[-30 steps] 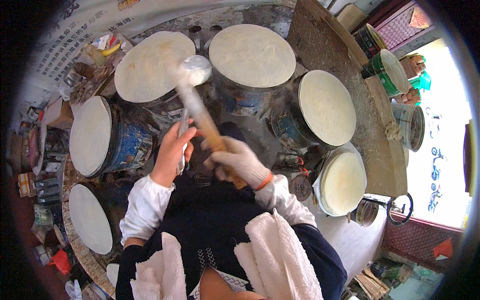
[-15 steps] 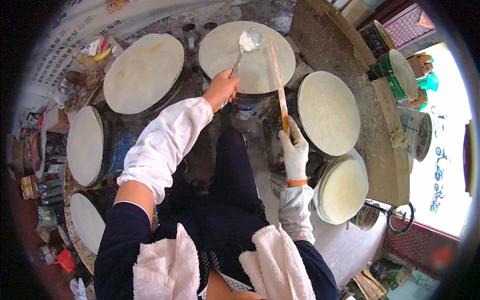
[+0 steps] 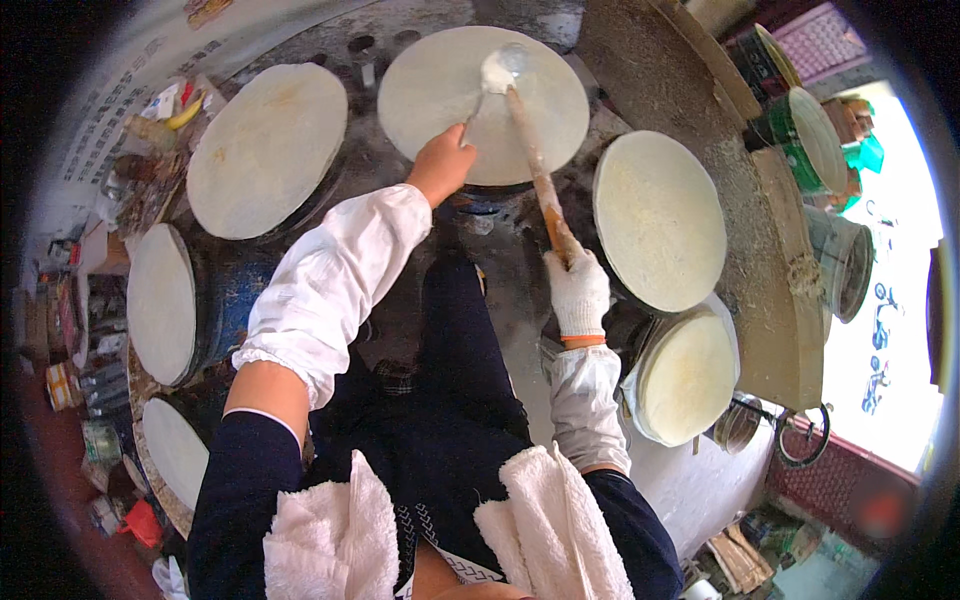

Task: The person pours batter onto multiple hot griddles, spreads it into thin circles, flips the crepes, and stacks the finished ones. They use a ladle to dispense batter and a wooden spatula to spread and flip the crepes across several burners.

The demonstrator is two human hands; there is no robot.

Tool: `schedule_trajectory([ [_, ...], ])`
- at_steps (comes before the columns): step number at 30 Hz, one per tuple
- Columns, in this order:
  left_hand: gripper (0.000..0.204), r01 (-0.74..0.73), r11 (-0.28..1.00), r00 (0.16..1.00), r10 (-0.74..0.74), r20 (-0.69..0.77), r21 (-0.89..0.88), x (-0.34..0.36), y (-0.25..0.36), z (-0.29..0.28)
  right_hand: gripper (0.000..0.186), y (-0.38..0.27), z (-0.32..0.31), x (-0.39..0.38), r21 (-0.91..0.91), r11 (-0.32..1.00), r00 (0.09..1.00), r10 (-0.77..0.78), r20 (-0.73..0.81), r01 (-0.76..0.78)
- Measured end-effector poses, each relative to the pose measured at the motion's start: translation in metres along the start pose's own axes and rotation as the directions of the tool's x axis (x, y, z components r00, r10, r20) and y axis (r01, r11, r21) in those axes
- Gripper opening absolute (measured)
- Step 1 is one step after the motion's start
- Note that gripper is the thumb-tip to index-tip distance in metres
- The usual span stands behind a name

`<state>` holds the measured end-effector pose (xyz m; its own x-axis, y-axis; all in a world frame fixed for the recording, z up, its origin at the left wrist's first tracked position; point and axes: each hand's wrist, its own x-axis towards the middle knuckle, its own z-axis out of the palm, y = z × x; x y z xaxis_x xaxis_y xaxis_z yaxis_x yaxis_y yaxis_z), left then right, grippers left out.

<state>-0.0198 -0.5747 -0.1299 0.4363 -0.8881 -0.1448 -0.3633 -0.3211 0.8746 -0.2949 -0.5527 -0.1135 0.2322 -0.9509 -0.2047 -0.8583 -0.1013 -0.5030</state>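
Observation:
Bare at the fingers and white-sleeved, my left hand (image 3: 443,165) is closed round the handle of a metal ladle (image 3: 514,58). White batter or dough (image 3: 495,76) sits at the ladle's bowl, over the far middle round griddle. A thin, pale flatbread sheet (image 3: 425,95) covers that griddle. My right hand (image 3: 579,292), in a white knitted glove, grips the lower end of a flat wooden stick (image 3: 531,150). The stick slants up to the left, its tip at the batter beside the ladle. Whether the tip touches the ladle itself, I cannot tell.
More round griddles with pale sheets curve around me: one far left (image 3: 268,150), two at left (image 3: 162,300), one at right (image 3: 660,220). Near right lies a round stack of flatbreads (image 3: 687,380). A tall brown board (image 3: 740,190) stands beyond the right griddles.
The stick has swung left, so its tip now meets the batter at the ladle. My right hand has dropped slightly nearer me. The ladle remains over the same griddle, and the view has shifted a little.

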Motion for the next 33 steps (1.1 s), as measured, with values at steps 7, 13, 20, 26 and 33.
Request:
schedule_trajectory([
  [7,0.030,0.409,0.284,0.906,-0.016,0.422,-0.867,-0.022,0.050,-0.077,0.053,0.007,-0.017,-0.031,0.695,0.717,0.998,-0.028,-0.048,0.053],
  [13,0.035,0.405,0.148,0.914,-0.063,0.400,-0.902,-0.058,0.058,-0.088,0.052,0.005,-0.028,-0.044,0.838,0.541,0.993,0.120,-0.002,-0.064],
  [20,0.033,0.307,0.150,0.951,-0.091,0.296,-0.940,-0.129,0.057,-0.121,0.052,0.008,0.010,-0.014,0.569,0.785,0.969,-0.174,-0.175,0.244],
  [26,0.036,0.233,0.259,0.963,-0.193,0.186,-0.937,-0.199,0.046,-0.148,0.049,-0.006,0.016,-0.005,-0.194,0.981,0.997,-0.044,-0.062,0.032],
  [33,0.039,0.259,0.184,0.947,-0.243,0.212,-0.948,-0.253,0.019,-0.144,0.051,0.080,0.005,-0.029,0.534,0.840,0.902,0.155,-0.402,0.094],
])
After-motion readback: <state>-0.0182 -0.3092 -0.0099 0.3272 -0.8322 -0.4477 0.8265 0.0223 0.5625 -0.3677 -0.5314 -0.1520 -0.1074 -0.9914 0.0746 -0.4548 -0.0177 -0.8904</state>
